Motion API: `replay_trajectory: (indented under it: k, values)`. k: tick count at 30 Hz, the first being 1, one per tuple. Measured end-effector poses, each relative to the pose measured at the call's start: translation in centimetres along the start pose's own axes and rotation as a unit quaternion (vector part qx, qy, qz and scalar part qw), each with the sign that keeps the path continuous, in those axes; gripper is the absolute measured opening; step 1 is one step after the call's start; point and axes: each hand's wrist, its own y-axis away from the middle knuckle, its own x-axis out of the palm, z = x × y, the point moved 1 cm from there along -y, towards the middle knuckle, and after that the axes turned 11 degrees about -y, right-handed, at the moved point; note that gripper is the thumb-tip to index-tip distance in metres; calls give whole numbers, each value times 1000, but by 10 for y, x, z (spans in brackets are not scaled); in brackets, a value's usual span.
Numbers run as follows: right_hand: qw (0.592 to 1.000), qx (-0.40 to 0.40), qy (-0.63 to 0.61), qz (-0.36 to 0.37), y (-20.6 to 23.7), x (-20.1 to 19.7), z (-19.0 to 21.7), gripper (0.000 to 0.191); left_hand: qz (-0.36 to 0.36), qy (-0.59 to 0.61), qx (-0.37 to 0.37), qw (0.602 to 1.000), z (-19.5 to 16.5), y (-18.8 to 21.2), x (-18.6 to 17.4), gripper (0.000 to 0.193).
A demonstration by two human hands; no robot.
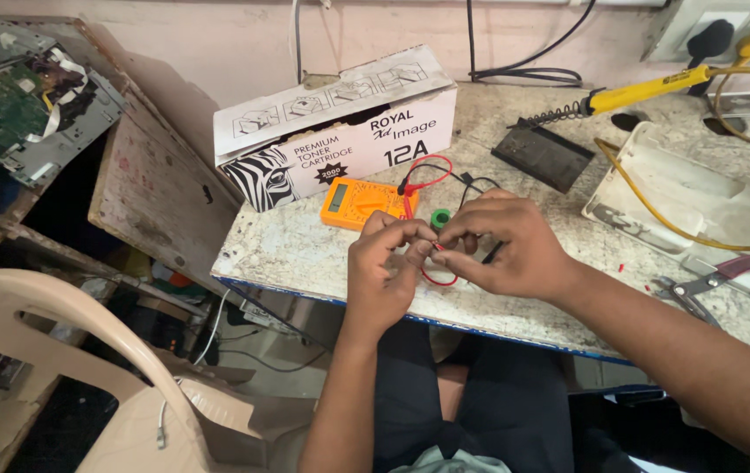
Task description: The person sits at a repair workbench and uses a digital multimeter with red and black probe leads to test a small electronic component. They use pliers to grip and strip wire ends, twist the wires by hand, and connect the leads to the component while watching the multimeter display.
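My left hand (383,267) and my right hand (510,245) meet over the front part of a stone worktop (287,250). Between their fingertips they pinch a small green round part (440,219) and thin red and black test leads (432,175). The leads run back to an orange multimeter (353,201) lying just behind my hands. What exactly each fingertip grips is partly hidden by the fingers.
A white cardboard carton (340,131) stands behind the meter. A yellow-handled soldering iron (646,89) rests on a dark stand (543,155) at the back right, beside a white tray (699,188). Pliers (712,280) lie at right. A beige plastic chair (86,368) and circuit board (7,105) are at left.
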Motion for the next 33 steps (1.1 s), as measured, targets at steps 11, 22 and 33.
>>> replay_trajectory:
  k: [11, 22, 33]
  values:
    - [1000, 22, -22, -5, 3, 0, -7, 14, 21, -1, 7, 1000, -3, -1, -1, 10]
    - [971, 141, -193, 13, 8, 2, -22, 10, 24, -4, 25, 999, -2, 0, -2, 9]
    - [997, 20, -79, -14, 3, -4, -5, 21, 75, 44, 29, 996, 8, -5, -3, 9]
